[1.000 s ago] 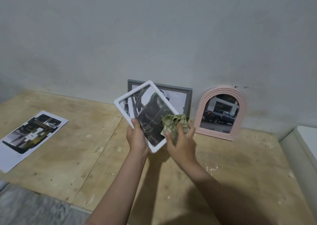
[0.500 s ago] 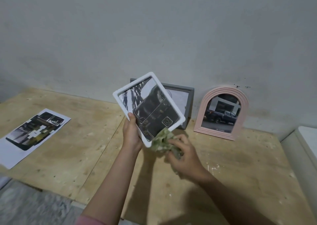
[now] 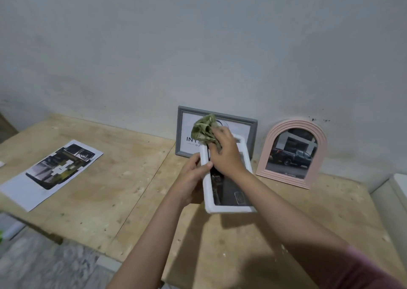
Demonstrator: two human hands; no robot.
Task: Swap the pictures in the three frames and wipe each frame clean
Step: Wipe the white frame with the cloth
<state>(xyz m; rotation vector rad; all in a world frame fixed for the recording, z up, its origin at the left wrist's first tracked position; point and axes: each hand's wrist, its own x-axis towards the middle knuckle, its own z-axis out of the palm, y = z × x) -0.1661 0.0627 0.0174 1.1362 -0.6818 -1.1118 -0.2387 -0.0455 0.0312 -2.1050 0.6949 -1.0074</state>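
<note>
Now my left hand (image 3: 193, 176) grips the white frame's (image 3: 229, 208) left edge, thumb hooked over the rim, holding it tilted above the table (image 3: 123, 191). My right hand (image 3: 226, 154) reaches across its top, fingers bunched round a green cloth (image 3: 204, 130). Three frames in all: white in hand, grey (image 3: 253, 123) and pink arched (image 3: 319, 147) leaning on the wall. One loose print (image 3: 52, 172) lies at left.

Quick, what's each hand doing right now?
Left hand: grips the left edge of the white frame, thumb on its front.
Right hand: holds the green cloth against the frame's upper part.
</note>
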